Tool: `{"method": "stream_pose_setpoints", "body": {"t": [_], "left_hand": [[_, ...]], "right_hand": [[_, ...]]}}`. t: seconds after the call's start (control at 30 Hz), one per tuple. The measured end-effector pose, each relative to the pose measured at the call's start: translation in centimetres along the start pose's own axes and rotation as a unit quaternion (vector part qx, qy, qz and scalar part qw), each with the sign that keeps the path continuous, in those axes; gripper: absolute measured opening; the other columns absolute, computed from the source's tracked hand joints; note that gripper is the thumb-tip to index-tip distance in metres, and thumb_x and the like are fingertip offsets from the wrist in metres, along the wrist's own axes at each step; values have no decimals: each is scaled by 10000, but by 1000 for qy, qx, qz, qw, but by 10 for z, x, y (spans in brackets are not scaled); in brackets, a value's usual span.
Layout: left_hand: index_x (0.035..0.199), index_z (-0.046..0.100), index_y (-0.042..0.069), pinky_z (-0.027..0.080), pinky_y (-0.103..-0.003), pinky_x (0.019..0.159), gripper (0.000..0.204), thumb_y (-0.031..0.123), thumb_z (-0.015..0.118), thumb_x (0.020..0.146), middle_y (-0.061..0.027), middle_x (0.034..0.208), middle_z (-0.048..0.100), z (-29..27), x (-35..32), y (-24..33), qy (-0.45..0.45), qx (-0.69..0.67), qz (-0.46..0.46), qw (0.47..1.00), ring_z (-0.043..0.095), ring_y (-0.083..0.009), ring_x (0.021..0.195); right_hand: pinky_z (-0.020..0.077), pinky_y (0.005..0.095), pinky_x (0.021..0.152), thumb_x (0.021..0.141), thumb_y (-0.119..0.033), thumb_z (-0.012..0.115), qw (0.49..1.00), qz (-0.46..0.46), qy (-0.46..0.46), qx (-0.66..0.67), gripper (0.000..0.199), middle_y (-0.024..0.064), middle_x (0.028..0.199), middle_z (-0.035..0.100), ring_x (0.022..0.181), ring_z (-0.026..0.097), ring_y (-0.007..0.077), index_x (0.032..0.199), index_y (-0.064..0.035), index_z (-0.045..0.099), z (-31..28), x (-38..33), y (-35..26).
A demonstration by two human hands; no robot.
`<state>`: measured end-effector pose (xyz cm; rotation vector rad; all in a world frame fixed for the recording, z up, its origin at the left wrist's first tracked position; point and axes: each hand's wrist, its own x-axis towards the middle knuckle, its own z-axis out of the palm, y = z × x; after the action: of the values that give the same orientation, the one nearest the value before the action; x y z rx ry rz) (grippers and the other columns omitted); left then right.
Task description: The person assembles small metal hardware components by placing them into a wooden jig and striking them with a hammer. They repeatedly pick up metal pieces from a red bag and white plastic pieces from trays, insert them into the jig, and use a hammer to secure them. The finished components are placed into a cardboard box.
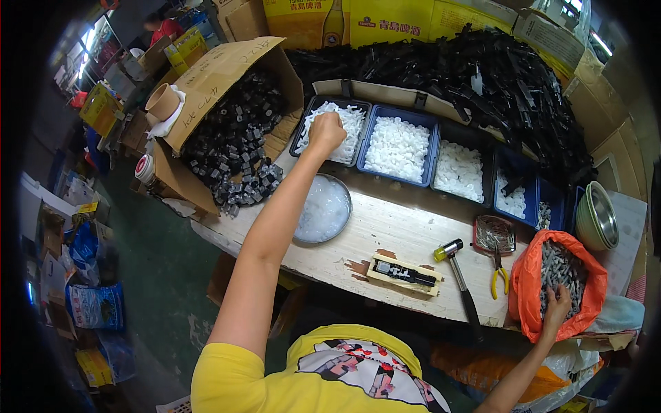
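My left hand (326, 133) reaches across the workbench into a dark bin of small white plastic pieces (351, 122). Its fingers are curled down at the pieces, and what they pinch is hidden. On the right, my right hand (556, 308) dips into an orange bag (527, 275) full of small grey metal parts (561, 268); the fingers are bent together among them, and their tips are partly out of sight. Between my arms, a cream-coloured fixture (378, 264) lies on the bench with a black, long part (413, 275) seated in it.
A hammer (463, 288) and yellow-handled pliers (498, 275) lie right of the fixture. A round pan (323, 210) sits under my left forearm. Blue bins (397, 180) line the back, before a heap of black parts (441, 69). A carton (206, 89) of black blocks stands left.
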<state>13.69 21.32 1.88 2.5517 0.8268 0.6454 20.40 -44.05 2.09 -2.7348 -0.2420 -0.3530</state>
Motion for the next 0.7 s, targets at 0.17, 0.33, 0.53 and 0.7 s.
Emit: {"method": "stream_pose_setpoints", "body": {"t": [0.17, 0.33, 0.53, 0.7], "left_hand": [[655, 597, 29, 480, -312, 524, 132, 74, 711, 605, -111, 657, 623, -28, 4, 3, 5, -342, -91, 935, 620, -206, 594], [714, 560, 16, 459, -224, 433, 146, 34, 702, 685, -54, 651, 590, -46, -15, 4, -34, -550, -125, 825, 596, -135, 562], [830, 616, -2, 475, -224, 456, 69, 51, 638, 792, -32, 657, 584, -69, -81, 1, -58, -563, -85, 820, 559, -91, 541], [800, 610, -19, 472, -218, 509, 68, 23, 652, 766, -46, 655, 596, -86, -144, -25, -48, -505, -87, 857, 554, -95, 547]], "right_hand": [[419, 343, 732, 794, -92, 609, 998, 20, 30, 53, 206, 161, 877, 573, 802, 548, 280, 935, 54, 570, 3, -3, 17], [429, 313, 714, 820, -127, 603, 997, 19, 15, 78, 221, 154, 835, 585, 746, 551, 226, 945, 51, 572, 1, -2, -10], [442, 322, 732, 882, -206, 539, 995, 35, 56, 72, 272, 190, 883, 626, 754, 581, 232, 977, 46, 577, 8, -4, -5], [437, 348, 827, 920, -163, 453, 995, -16, 90, 35, 288, 208, 1069, 591, 985, 577, 303, 1116, 34, 527, 19, -4, 33]]}}
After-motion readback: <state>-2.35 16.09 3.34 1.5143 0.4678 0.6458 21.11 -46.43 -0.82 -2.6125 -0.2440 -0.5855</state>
